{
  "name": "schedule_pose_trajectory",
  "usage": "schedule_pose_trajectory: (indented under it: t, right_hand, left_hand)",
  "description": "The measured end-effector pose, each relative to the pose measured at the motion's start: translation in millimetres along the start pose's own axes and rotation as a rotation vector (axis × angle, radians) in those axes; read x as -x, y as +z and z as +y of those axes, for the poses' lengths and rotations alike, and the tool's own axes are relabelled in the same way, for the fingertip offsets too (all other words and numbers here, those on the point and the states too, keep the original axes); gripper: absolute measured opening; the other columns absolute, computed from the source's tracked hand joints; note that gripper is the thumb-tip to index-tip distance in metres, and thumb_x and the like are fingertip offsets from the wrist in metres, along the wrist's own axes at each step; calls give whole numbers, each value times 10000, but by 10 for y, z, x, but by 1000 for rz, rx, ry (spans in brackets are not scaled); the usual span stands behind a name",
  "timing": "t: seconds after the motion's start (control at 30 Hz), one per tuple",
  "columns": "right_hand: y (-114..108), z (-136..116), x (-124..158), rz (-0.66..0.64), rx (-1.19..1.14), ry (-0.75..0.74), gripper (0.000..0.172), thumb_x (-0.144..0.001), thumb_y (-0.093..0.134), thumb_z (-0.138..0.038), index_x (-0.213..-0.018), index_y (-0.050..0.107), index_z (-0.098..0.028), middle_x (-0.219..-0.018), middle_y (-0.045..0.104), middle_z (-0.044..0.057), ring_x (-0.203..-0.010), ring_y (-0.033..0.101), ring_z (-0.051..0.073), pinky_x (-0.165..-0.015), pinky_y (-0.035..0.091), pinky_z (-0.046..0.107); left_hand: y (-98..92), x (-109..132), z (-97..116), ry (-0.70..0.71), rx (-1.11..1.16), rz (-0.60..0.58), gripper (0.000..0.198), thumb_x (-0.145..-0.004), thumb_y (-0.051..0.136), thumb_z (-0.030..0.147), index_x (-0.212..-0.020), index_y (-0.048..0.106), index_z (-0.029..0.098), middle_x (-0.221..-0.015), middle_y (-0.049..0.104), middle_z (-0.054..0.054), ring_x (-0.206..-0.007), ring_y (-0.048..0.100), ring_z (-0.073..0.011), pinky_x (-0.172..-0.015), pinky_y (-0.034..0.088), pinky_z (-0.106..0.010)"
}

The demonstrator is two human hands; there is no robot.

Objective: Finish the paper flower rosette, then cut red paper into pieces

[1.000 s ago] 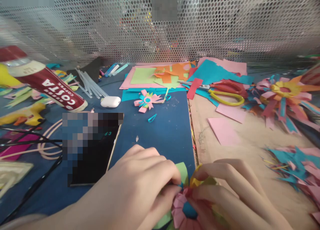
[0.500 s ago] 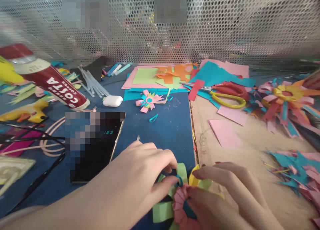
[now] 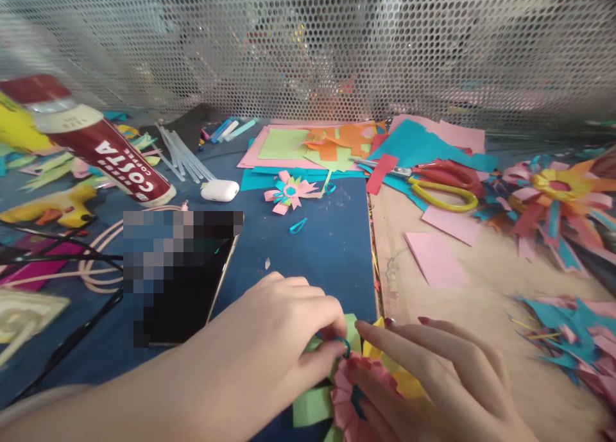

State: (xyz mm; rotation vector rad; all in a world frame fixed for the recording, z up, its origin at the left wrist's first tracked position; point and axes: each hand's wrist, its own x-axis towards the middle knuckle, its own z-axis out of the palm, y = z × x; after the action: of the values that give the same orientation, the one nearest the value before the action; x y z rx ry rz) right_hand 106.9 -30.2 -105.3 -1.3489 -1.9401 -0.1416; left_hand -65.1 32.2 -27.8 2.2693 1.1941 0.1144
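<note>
A paper flower lies at the bottom centre, with a pleated pink ring (image 3: 342,400), looped green petals (image 3: 312,407) and yellow petals (image 3: 409,385). My left hand (image 3: 293,330) pinches a small curled teal paper strip (image 3: 345,347) between thumb and forefinger at the ring's upper edge. My right hand (image 3: 443,365) steadies the flower from the right. Its thumb bears on the pink ring and its long fingers stretch over the yellow and green petals. Part of the flower is hidden under this hand and past the frame's lower edge.
A phone (image 3: 192,288), an earbud case (image 3: 219,190) and a coffee bottle (image 3: 110,147) are on the left, near a yellow glue gun (image 3: 52,206). Scissors (image 3: 443,192) rest on paper sheets (image 3: 283,144) behind. Finished paper flowers (image 3: 558,188) stand at right, before a perforated metal screen (image 3: 308,57).
My right forefinger and thumb have shifted left toward the teal strip, baring more of the yellow petals. The left hand keeps its pinch. The whole view has shifted slightly.
</note>
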Motion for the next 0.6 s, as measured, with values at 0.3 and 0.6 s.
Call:
schedule_pose_trajectory:
  t: [0.3, 0.6]
  right_hand:
    - [-41, 97, 25, -118, -17, -33, 341, -705, 663, -277, -1043, 619, -283, -894, 650, 5, -865, 605, 194, -734, 515, 311]
    - [-28, 124, 25, -176, -7, -63, 308, -715, 658, -298, -1022, 636, -296, -894, 667, -11, -865, 610, 179, -740, 518, 279]
  left_hand:
    - [41, 18, -17, -60, -5, 39, 36, -757, 586, 211, -762, 618, 227, -700, 612, 49, -696, 570, -125, -667, 415, -219]
    - [26, 9, -21, -70, -12, 0, 34, -753, 590, 207, -737, 605, 232, -680, 606, 53, -694, 562, -128, -661, 416, -219]
